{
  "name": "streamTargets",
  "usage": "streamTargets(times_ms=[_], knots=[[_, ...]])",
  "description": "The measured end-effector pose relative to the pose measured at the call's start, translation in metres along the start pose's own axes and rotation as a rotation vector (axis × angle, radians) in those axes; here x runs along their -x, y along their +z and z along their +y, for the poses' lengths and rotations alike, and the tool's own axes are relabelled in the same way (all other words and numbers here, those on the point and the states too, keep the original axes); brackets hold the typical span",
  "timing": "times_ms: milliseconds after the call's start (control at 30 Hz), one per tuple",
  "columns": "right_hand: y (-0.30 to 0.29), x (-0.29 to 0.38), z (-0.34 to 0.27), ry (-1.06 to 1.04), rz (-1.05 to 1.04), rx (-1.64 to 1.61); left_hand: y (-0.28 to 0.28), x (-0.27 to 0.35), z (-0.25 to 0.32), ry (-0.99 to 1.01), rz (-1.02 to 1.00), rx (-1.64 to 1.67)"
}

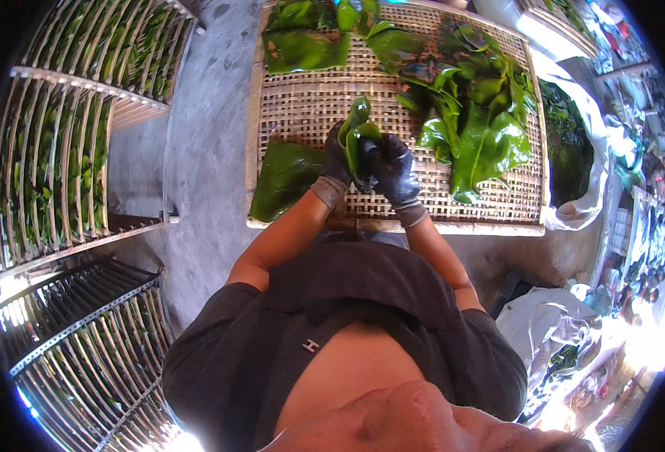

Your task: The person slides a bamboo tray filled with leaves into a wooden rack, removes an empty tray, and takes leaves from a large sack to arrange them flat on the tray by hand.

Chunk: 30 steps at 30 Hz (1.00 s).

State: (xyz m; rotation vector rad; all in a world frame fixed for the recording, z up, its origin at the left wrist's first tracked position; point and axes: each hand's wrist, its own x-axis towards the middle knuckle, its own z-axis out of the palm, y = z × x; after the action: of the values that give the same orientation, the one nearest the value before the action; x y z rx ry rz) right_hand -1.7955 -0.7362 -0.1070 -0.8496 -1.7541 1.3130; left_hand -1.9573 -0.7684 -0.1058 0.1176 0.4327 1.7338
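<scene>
In the head view, my gloved left hand [337,152] grips the left side of a curled, wet green leaf [360,138], held over the near middle of a woven bamboo tray [309,107]. My gloved right hand [393,169] grips the same leaf from the right; its fingertips are partly hidden. Left of my left hand, a flat dark green leaf piece [284,178] lies at the tray's near left corner. A heap of glossy leaves [482,113] covers the tray's right side. More flat leaf pieces [307,51] lie at the far left.
Slatted racks [55,164] filled with leaves stand along the left, beyond a strip of grey concrete floor [213,141]. A white sack [598,169] holding dark leaves touches the tray's right side. Another pale sack [536,322] lies at the lower right.
</scene>
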Motion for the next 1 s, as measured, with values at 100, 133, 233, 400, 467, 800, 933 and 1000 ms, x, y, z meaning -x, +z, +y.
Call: streamTargets(times_ms=[100, 133, 233, 400, 467, 800, 933, 1000], knots=[[-0.012, -0.011, -0.082, 0.436, -0.063, -0.236, -0.034, 0.019, 0.05, 0.356, -0.009, -1.052], [-0.026, -0.016, -0.077, 0.315, -0.069, -0.174, -0.036, 0.025, 0.064, 0.408, -0.041, -1.242], [-0.024, -0.039, -0.106, 0.44, -0.064, -0.87, -0.023, 0.046, 0.098, 0.31, -0.016, -1.349], [0.032, -0.047, -0.125, 0.653, -0.259, -1.039, 0.043, 0.07, 0.121, 0.173, -0.431, -0.953], [0.057, -0.049, -0.106, 0.581, -0.19, -0.899, 0.045, 0.073, 0.118, 0.367, -0.446, -0.904], [0.095, -0.114, -0.04, -0.228, -0.291, 0.673, -0.062, 0.016, 0.226, -0.095, 0.268, -0.802], [0.149, -0.138, 0.044, 0.334, 0.009, -0.354, -0.125, -0.039, 0.249, -0.053, 0.306, -1.213], [0.152, -0.144, 0.067, 0.196, -0.08, 0.356, -0.151, -0.057, 0.247, -0.024, 0.357, -1.326]])
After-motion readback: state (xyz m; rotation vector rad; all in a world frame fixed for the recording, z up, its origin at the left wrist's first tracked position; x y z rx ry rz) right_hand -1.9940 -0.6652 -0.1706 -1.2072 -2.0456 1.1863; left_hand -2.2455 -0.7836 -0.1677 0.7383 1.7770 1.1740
